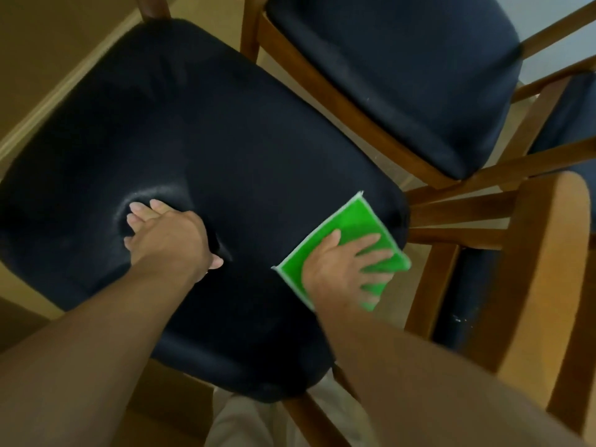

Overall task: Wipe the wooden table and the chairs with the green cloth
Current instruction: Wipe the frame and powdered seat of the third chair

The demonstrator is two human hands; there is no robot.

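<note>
head view: a dark navy padded chair seat fills the left and centre of the frame, seen from straight above. the left hand, left of centre, presses into the cushion with straight fingers, and the fabric dents around the fingertips; it holds nothing. the right hand, right of centre, lies flat with fingers spread on the green cloth, pressing it against the seat's right corner. the cloth is a folded square with a pale edge, and its lower right part hangs past the cushion's rim. the two hands are well apart, each on the same seat, with both bare forearms running in from the bottom corners of the frame.

at the upper right stands a second chair with the same dark cushion and a brown wooden frame, close beside the first. wooden rails cross the right middle of the frame, and a curved wooden chair back rises along the right edge. pale trousers show at the bottom centre, under the seat's near edge. tan floor shows at the upper left.
</note>
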